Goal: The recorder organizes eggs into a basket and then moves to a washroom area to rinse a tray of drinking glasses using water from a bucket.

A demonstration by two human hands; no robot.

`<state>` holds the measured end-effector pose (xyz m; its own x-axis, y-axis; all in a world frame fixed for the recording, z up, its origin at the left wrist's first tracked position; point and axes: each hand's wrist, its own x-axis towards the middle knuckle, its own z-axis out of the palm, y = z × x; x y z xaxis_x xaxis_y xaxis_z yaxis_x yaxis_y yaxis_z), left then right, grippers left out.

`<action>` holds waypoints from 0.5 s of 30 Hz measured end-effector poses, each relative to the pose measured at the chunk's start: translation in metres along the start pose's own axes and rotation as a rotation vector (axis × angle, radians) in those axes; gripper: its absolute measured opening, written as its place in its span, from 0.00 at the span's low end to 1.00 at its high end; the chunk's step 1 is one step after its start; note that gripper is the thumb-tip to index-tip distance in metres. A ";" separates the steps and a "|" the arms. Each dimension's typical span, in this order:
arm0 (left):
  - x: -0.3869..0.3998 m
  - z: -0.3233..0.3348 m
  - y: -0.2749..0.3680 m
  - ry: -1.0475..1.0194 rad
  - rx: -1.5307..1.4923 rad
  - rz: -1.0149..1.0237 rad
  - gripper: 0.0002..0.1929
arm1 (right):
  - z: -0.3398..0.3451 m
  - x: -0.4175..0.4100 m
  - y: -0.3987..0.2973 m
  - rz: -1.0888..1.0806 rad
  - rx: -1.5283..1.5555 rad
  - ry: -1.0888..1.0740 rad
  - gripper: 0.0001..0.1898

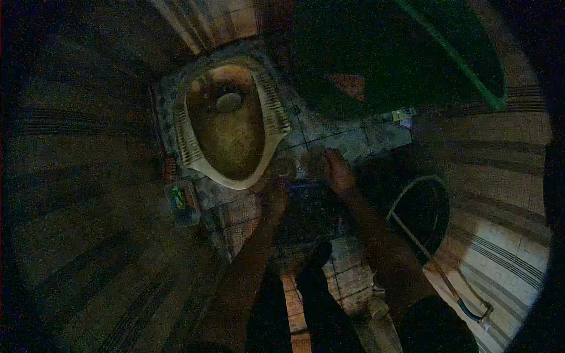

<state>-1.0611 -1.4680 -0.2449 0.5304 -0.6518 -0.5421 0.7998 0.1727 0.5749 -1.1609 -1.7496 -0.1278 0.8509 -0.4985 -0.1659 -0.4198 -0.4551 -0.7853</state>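
Observation:
The picture is very dark and grainy. My left hand (pixel 278 181) reaches forward just right of the pale rim of a squat toilet (pixel 245 182); its fingers are lost in blur beside a small roundish shape. My right hand (pixel 337 165) is near the middle, with its fingers curled. Between and below my hands is a dark container (pixel 309 212) with a blue edge at its top. Whether either hand grips anything cannot be made out.
A large dark green container (pixel 388 57) stands at the upper right. Small packets (pixel 404 117) lie on a tiled ledge (pixel 379 137). A clear tub (pixel 183 205) and a reddish brush (pixel 169 170) sit left of the toilet. A bucket (pixel 421 216) and hose (pixel 450 287) are at right.

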 end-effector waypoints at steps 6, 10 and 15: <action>0.043 0.012 -0.013 0.085 -0.094 0.127 0.30 | -0.003 0.029 -0.013 0.389 0.659 -0.022 0.16; 0.030 0.030 0.005 0.119 -0.139 0.015 0.28 | 0.003 0.029 -0.015 0.011 -0.062 0.148 0.20; 0.006 0.072 0.041 0.134 -0.185 -0.070 0.26 | 0.010 0.010 -0.021 0.097 0.457 0.262 0.24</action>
<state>-1.0460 -1.5177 -0.1804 0.4946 -0.5649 -0.6605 0.8673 0.2709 0.4177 -1.1408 -1.7379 -0.1186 0.6829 -0.7166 -0.1420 -0.2622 -0.0590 -0.9632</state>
